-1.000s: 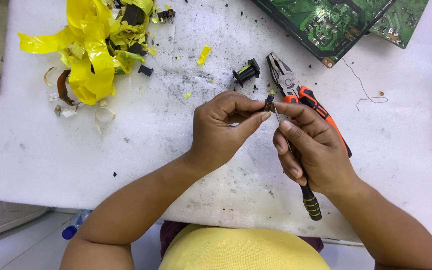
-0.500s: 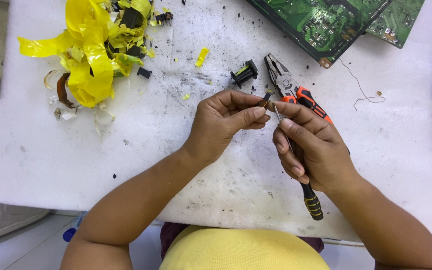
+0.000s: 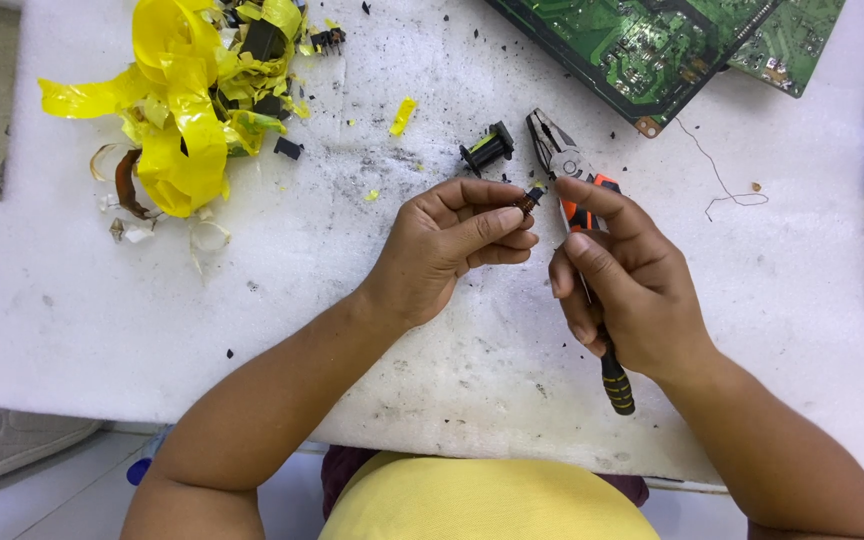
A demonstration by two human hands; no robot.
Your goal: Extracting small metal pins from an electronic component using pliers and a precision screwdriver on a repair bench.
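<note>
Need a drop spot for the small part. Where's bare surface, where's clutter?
Freest: the white work surface left of the left hand, below the pile of crumpled yellow tape. Also bare: right of the right hand, below the thin loose wire. Crowded: top edge, around the tape pile, the small black bobbin, orange-handled pliers and green circuit boards.

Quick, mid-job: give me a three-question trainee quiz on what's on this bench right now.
1. True or false: the pliers lie on the white table, gripped by nobody.
2. What does the left hand pinch? A) a small dark part B) yellow tape C) a circuit board
3. The right hand holds a slim tool with a black-and-____ handle.

Key: 1 true; 2 A; 3 yellow.
</note>
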